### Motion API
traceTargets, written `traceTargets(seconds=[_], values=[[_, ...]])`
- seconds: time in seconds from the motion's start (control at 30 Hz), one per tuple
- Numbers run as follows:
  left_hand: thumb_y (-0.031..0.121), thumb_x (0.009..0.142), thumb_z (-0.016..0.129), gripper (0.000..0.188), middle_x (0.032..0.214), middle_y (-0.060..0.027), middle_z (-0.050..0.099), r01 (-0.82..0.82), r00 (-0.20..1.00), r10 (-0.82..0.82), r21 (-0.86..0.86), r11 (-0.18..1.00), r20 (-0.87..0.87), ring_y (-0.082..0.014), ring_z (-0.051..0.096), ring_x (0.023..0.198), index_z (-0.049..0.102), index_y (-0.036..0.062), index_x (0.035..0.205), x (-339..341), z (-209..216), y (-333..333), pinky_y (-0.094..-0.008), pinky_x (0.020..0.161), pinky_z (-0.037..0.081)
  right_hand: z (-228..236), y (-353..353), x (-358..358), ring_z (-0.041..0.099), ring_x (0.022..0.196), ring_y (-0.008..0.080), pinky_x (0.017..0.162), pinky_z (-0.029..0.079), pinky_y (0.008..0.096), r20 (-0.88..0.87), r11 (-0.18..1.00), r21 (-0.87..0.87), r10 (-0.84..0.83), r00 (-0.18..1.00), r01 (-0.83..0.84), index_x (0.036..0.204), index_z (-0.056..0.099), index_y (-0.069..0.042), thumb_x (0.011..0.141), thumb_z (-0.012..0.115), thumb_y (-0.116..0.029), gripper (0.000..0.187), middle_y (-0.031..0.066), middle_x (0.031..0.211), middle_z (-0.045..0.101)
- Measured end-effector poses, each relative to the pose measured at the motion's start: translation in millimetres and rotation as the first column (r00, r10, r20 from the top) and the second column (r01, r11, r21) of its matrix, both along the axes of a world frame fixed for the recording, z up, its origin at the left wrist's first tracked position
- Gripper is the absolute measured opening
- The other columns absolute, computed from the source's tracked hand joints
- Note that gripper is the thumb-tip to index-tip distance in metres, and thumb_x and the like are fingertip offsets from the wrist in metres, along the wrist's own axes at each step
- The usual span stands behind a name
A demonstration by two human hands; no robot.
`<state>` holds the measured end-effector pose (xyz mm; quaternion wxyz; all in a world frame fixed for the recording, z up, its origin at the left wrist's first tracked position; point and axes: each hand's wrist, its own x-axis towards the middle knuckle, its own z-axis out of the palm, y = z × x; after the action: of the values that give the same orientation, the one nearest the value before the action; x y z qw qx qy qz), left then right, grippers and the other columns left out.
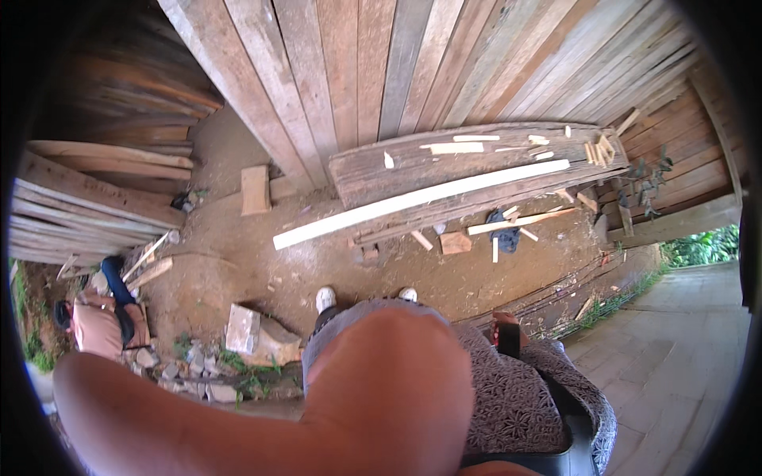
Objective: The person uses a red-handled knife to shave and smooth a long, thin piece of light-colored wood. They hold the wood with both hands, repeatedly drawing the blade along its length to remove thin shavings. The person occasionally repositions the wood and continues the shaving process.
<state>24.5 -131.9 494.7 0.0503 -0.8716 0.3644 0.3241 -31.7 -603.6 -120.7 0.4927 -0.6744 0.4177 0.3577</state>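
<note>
My left arm, bare and blurred, bends across the bottom of the picture very near the camera. Its hand lies outside the picture. Low beside the patterned grey cloth of my clothing, my right hand shows small and partly hidden. A dark rectangular item sits at that hand, and whether it is held or worn I cannot tell. Ahead of my feet, a long pale wooden strip lies slanted along a weathered plank bench, its left end jutting past the bench. Neither hand visibly touches the strip.
Offcuts are scattered on the bench. A wood block and dark cloth lie on the ground in front. A large block and stones are at left, where another person is low down. A plank wall rises behind.
</note>
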Motion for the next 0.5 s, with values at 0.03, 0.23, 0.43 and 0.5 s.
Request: traceTargets(seconds=[0.03, 0.23, 0.43, 0.5], values=[[0.013, 0.078, 0.068, 0.019, 0.087, -0.011, 0.06, -0.003, 0.998, 0.0, 0.042, 0.999, 0.06, -0.0225, 0.065, 0.077, 0.064, 0.0036, 0.094, -10.4, 0.6, 3.4, -0.0355, 0.055, 0.056, 9.2, 11.5, 8.1, 0.051, 0.039, 0.0197, 0.035, 0.041, 0.0367, 0.01, 1.0, 0.014, 0.022, 1.0, -0.022, 0.076, 0.06, -0.006, 0.094, 0.064, -0.029, 0.029, 0.0076, 0.058, 0.059], [0.013, 0.077, 0.067, 0.017, 0.086, -0.0098, 0.06, -0.089, 0.97, 0.051, 0.151, 0.985, 0.238, -0.0216, 0.066, 0.075, 0.064, 0.0042, 0.092, -73.8, -6.4, 71.0, -0.0353, 0.053, 0.055, 66.2, 124.4, 18.9, 0.052, 0.04, 0.0135, 0.033, 0.039, 0.0325, 0.035, 0.989, -0.106, 0.109, 0.993, -0.104, 0.103, 0.064, -0.004, 0.088, 0.076, -0.03, 0.032, 0.0078, 0.073, 0.069], [0.012, 0.076, 0.068, 0.017, 0.084, -0.0093, 0.061, -0.229, 0.94, 0.181, 0.139, 0.964, 0.29, -0.0213, 0.067, 0.073, 0.065, 0.0042, 0.09, -140.5, -19.2, 195.0, -0.0361, 0.051, 0.055, 54.7, 189.4, -25.8, 0.063, 0.056, 0.0123, 0.051, 0.05, 0.0313, -0.021, 0.93, -0.067, 0.36, 0.933, -0.361, 0.09, 0.069, -0.006, 0.09, 0.077, -0.035, 0.031, 0.0058, 0.073, 0.07], [0.011, 0.075, 0.068, 0.016, 0.084, -0.0091, 0.062, -0.283, 0.934, 0.228, 0.182, 0.942, 0.276, -0.0211, 0.067, 0.072, 0.065, 0.0043, 0.089, -159.4, -20.7, 237.5, -0.0364, 0.05, 0.055, 52.0, 226.7, -40.4, 0.065, 0.06, 0.0123, 0.055, 0.051, 0.0302, -0.039, 0.898, -0.006, 0.439, 0.898, -0.44, 0.088, 0.073, -0.005, 0.087, 0.079, -0.04, 0.036, 0.0061, 0.075, 0.072]])
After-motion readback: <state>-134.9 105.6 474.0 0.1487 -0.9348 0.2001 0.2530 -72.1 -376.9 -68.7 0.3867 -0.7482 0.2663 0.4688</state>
